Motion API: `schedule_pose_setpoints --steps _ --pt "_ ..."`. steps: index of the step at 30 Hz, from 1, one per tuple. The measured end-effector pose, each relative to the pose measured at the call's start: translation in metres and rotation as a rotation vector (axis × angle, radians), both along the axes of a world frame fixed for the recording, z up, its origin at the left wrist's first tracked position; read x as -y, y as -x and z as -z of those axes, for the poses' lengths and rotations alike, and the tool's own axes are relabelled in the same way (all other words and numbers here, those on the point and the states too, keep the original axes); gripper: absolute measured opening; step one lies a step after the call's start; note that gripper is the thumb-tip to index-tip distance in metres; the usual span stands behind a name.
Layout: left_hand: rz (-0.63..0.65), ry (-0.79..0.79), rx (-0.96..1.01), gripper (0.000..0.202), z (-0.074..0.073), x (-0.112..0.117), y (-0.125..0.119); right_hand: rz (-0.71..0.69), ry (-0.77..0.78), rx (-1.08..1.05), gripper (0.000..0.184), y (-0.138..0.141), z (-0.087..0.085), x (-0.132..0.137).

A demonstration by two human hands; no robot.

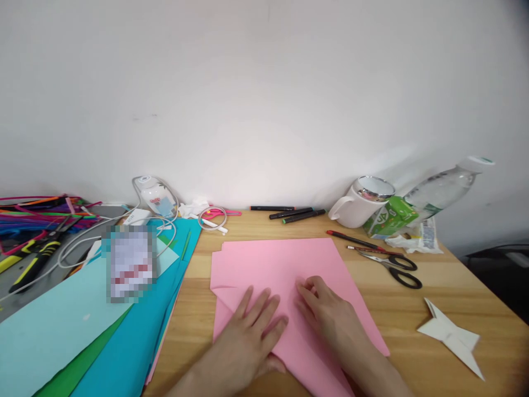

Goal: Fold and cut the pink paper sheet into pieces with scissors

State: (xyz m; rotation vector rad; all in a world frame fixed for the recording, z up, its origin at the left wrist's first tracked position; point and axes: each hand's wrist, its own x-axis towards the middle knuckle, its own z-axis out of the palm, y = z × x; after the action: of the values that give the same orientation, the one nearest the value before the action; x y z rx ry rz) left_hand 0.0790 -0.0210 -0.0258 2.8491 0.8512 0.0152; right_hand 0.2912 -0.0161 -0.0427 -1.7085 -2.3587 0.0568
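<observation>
A pink sheet of paper (281, 264) lies on the wooden table (413, 314) in front of me, with a fold along its lower left corner. My left hand (250, 336) rests flat on the folded part, fingers stretched out. My right hand (326, 311) lies on the sheet beside it, fingertips curled down and pressing the paper near its middle. Neither hand holds anything.
Blue and green paper sheets (82, 331) are stacked at the left, with cables (165, 220) and coloured pipe cleaners (37, 215) behind. Markers (295, 214), a white mug (361, 201), a lying bottle (442, 190), scissors (397, 267), and a white folded paper star (452, 336) sit right.
</observation>
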Motion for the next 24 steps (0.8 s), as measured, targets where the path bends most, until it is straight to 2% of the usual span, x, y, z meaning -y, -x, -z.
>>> schedule_pose_setpoints --steps 9,14,19,22,24 --pt "0.003 -0.011 -0.084 0.077 -0.005 0.000 0.035 0.004 -0.078 0.054 0.031 0.000 0.005 0.003" --pt "-0.006 -0.062 -0.112 0.077 -0.006 0.003 0.046 0.011 -0.050 0.013 0.032 -0.001 0.004 0.004" --pt "-0.020 -0.092 -0.074 0.052 -0.019 -0.001 0.032 0.012 0.052 -0.094 0.033 -0.004 -0.002 0.000" --pt "-0.085 -0.077 -0.056 0.039 -0.032 -0.006 0.016 0.029 0.161 -0.313 0.033 -0.011 -0.008 0.005" --pt "-0.108 -0.058 -0.109 0.033 -0.040 -0.009 0.005 0.117 0.245 -0.504 0.031 -0.022 -0.011 0.019"
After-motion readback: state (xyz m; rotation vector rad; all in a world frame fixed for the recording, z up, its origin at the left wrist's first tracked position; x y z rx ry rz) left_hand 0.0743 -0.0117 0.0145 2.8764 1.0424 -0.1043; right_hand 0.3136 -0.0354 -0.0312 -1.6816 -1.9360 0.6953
